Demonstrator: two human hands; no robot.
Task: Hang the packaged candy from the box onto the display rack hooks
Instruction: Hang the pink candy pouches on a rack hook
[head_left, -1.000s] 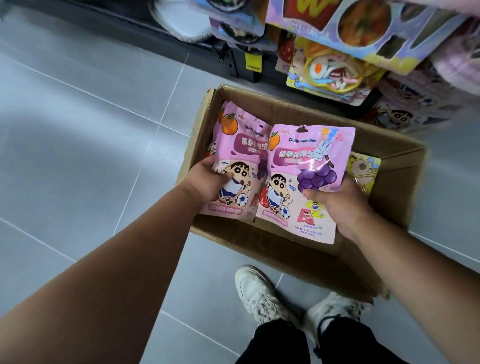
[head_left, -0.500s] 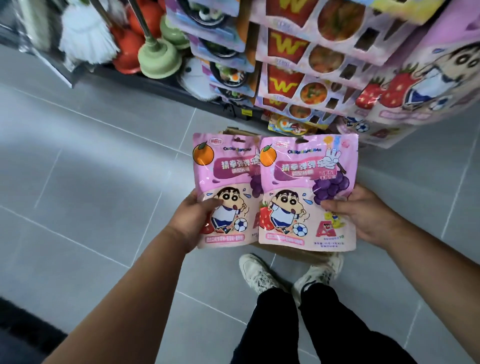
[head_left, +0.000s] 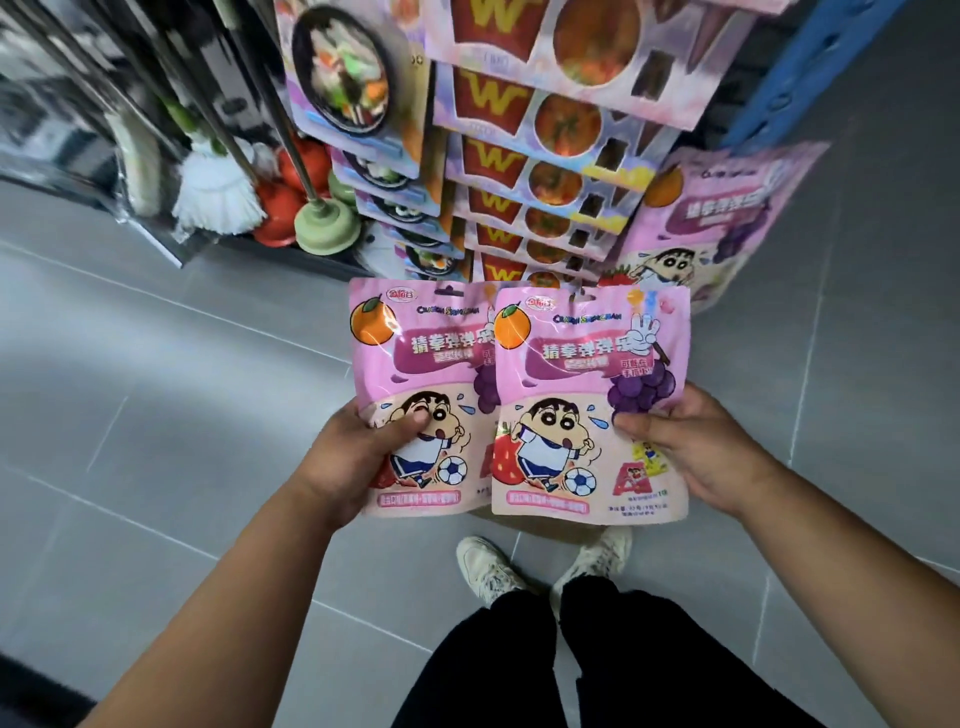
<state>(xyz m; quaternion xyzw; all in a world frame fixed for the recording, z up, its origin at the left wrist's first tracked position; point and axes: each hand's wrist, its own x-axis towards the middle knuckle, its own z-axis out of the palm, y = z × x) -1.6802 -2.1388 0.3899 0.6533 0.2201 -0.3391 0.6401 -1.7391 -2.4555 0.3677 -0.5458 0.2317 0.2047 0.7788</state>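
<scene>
Packets: your left hand (head_left: 358, 457) pinches one candy packet (head_left: 415, 374), right hand (head_left: 696, 447) another (head_left: 587, 384).
Handling: light, floppy, slick; hold near hang-holes.

left pack (head_left: 415, 384): pink pouch, cartoon boy, orange, upright; left hand (head_left: 358, 457) grips its lower left.
right pack (head_left: 587, 400): same print, overlaps left pack's right edge; right hand (head_left: 696, 447) pinches its right side.
hang slots (head_left: 582, 297): 1 atop each.
</scene>
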